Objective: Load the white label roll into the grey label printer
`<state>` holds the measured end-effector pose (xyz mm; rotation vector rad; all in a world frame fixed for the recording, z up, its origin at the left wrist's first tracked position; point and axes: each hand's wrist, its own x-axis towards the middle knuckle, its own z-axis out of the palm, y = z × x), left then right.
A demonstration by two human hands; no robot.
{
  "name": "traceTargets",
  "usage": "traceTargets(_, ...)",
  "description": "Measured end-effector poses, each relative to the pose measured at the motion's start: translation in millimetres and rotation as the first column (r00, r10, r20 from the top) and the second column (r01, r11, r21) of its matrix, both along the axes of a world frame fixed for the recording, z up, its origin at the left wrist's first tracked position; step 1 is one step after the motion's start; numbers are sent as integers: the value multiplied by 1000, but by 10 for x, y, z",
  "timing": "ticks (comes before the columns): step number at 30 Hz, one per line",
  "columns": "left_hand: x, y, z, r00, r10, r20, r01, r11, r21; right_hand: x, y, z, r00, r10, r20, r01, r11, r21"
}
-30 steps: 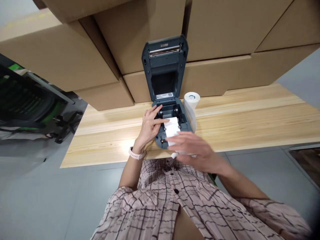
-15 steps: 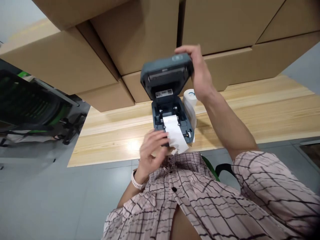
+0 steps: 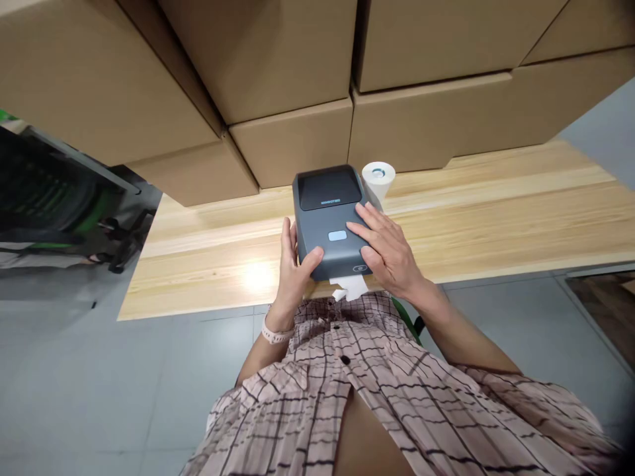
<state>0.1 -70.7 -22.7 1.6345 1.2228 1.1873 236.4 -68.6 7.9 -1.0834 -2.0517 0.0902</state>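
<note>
Closed cardboard boxes (image 3: 278,59) tower behind the wooden table (image 3: 496,218). At its near edge sits the label printer (image 3: 327,198), its lid now shut where it stood open before. The left hand (image 3: 292,264) clasps its side and the right hand (image 3: 389,251) lies on top with fingers spread. A paper roll (image 3: 378,175) stands behind the printer, and a label strip (image 3: 352,287) pokes out in front.

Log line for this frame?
label printer: closed | left hand: grips its left side | right hand: flat on top | label strip: sticks out front | label roll: behind printer

Dark grey label printer (image 3: 331,221), lid shut, at near edge of wooden table (image 3: 496,218), white paper strip (image 3: 353,287) hanging from front
</note>
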Motion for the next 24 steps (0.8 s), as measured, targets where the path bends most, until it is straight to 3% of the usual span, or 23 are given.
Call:
traceTargets(5, 89, -34, 106, 999, 26, 29, -27, 998, 48, -27, 8, -43, 999, 1, -43, 1, 999, 39)
traceTargets(8, 108, -219, 91, 993, 116, -37, -109, 979, 172, -37, 13, -55, 998, 4, -63, -2, 1000, 28)
traceTargets(10, 108, -410, -37, 966, 220, -137, -155, 914, 375, -45, 15, -52, 998, -7, -63, 7, 1000, -5)
traceTargets(12, 110, -571, -229, 941, 255, -223, -63, 779, 624, -54, 18, -48, 997, -16, -70, 15, 1000, -23)
traceTargets(13, 116, -620, -325, 918, 266, -293, -13, 760, 649, -59, 20, -46, 997, -17, -76, 15, 1000, -23)
traceTargets(16, 166, -612, -486, 855, 275, -441, 53, 798, 600, -72, 23, -47, 995, -13, -96, 12, 1000, -11)
traceTargets(18, 223, -530, -454, 842, 318, -436, 30, 779, 626, -68, 20, -41, 995, -11, -96, 10, 1000, -10)
traceTargets(21, 301, -458, -281, 814, 438, -383, -5, 664, 748, -33, 10, 0, 999, -15, -52, 15, 1000, -10)
traceTargets(24, 301, -517, -128, 814, 476, -333, 4, 568, 823, 16, 7, 77, 998, -2, 61, 0, 999, 32)
